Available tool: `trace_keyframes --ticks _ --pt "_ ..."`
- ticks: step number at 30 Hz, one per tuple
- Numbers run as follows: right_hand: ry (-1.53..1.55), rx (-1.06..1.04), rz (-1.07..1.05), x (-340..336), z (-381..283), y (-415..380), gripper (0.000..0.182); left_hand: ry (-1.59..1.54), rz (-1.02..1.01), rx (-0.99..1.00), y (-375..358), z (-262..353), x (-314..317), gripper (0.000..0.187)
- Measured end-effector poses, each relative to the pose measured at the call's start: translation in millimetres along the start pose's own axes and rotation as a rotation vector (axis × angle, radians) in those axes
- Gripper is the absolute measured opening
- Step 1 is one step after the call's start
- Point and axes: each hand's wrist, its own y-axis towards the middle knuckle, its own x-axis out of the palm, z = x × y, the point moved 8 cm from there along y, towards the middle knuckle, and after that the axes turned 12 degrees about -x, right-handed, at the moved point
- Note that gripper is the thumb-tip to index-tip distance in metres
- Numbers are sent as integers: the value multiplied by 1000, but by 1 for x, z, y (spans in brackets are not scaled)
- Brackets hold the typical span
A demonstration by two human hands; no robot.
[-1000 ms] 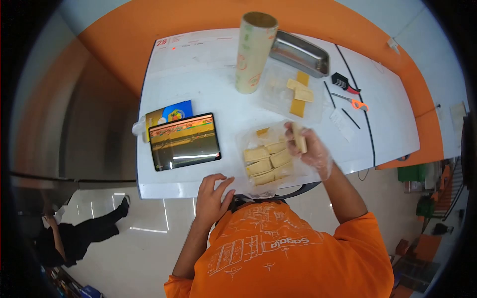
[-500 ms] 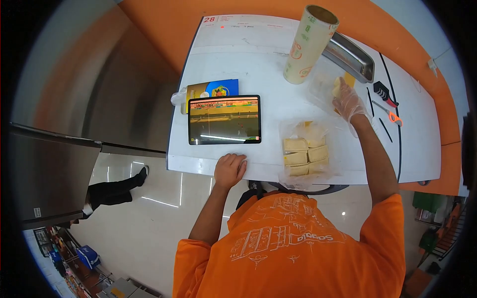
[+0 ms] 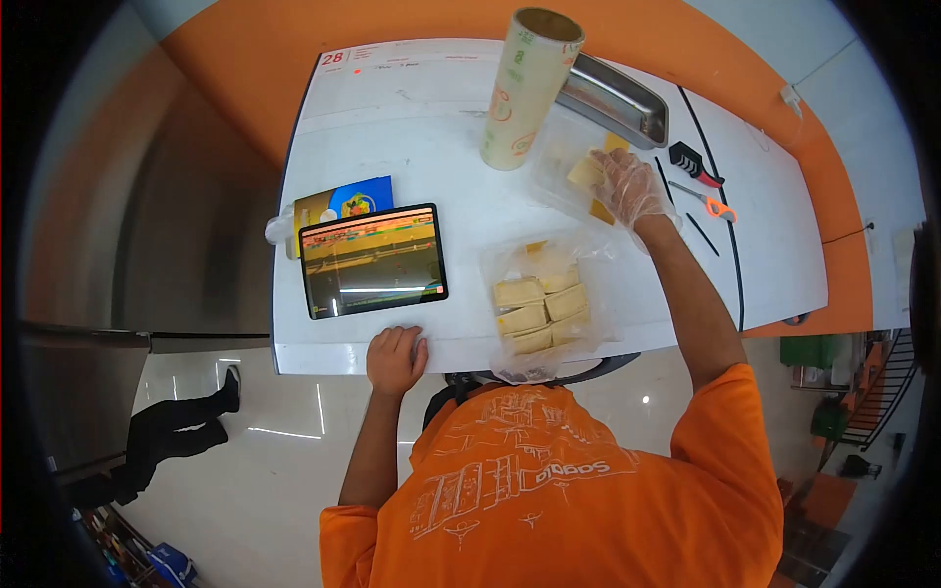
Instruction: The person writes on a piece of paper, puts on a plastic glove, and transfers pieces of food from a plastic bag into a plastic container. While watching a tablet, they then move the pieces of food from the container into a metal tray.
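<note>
My right hand (image 3: 632,188), in a clear plastic glove, reaches over a see-through plastic container (image 3: 549,196). Its fingertips are closed on the edge of a pale yellow square piece (image 3: 586,174), perhaps dough or pastry. Flat yellow pieces (image 3: 601,212) show around and under the hand, which partly hides them. Nearer the body, a clear plastic bag or wrap (image 3: 600,257) surrounds several pale square pieces (image 3: 524,318) set in two columns. My bare left hand (image 3: 397,359) rests at the front table edge, its fingers loosely curled with nothing visible in them.
A tablet (image 3: 372,260) playing a video leans on a blue and yellow box (image 3: 368,193). A large wrap roll (image 3: 529,93) stands upright before a metal tray (image 3: 618,103). On the right lie a knife sharpener (image 3: 694,165) and orange-handled scissors (image 3: 718,210). Someone's leg (image 3: 186,421) shows left.
The view has shifted, so the table sits further left. My right hand has lowered the pale piece over the container, turning its back upward. My left hand stays at the table edge.
</note>
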Motion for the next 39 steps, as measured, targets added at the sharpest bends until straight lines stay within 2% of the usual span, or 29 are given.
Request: trace_keyframes --ticks 2,4,5,7,8,10,11,13,14,16,18,19,21,22,24,25,27,30,34,36,39 --pt "41 0 30 -4 8 -8 52 -1 8 8 2 2 -1 17" --pt "163 34 203 -18 14 -20 44 6 14 11 1 3 0 17" --pt "165 32 199 -23 12 -21 44 4 8 5 1 2 1 16" --pt "328 74 14 -17 10 -24 34 3 -2 -2 1 2 1 15" --pt "330 73 11 -15 7 -27 34 3 13 12 2 4 -1 15" --pt "368 38 145 -22 -1 -33 28 5 26 19 3 4 0 15" --pt "371 35 140 -24 -5 -37 28 13 35 25 2 4 0 15" --pt "607 64 268 -41 -8 -46 29 27 40 20 1 2 0 15" --pt "613 58 263 -60 -16 -51 29 21 34 13 1 2 0 15" --pt "856 71 -227 -68 -49 -65 35 22 26 0 1 2 1 15" --pt "1026 -263 -497 -73 -101 -80 37 19 16 3 1 1 2 15" --pt "1032 -268 -497 -67 -117 -85 37 25 14 1 1 1 2 15" --pt "842 -470 -476 -36 -162 -93 41 -8 10 -5 2 2 1 17" --pt "847 -483 -471 -8 -176 -96 41 4 14 -10 3 2 0 17" --pt "463 -595 119 6 -191 -87 50 -11 30 7 3 4 -3 17" --pt "472 -608 126 11 -197 -81 50 3 34 -2 2 3 -4 17" --pt "452 -507 -306 57 -203 -70 55 -7 22 2 2 3 -3 18" --pt "441 -589 -193 31 -210 -56 52 7 19 1 1 2 -1 18" --pt "516 -518 -244 41 -206 -45 53 9 28 16 1 4 -2 18" --pt "514 -464 -500 29 -204 -39 57 2 33 13 1 3 -3 18" --pt "530 -473 -580 38 -200 -40 61 7 31 13 0 2 -3 18"
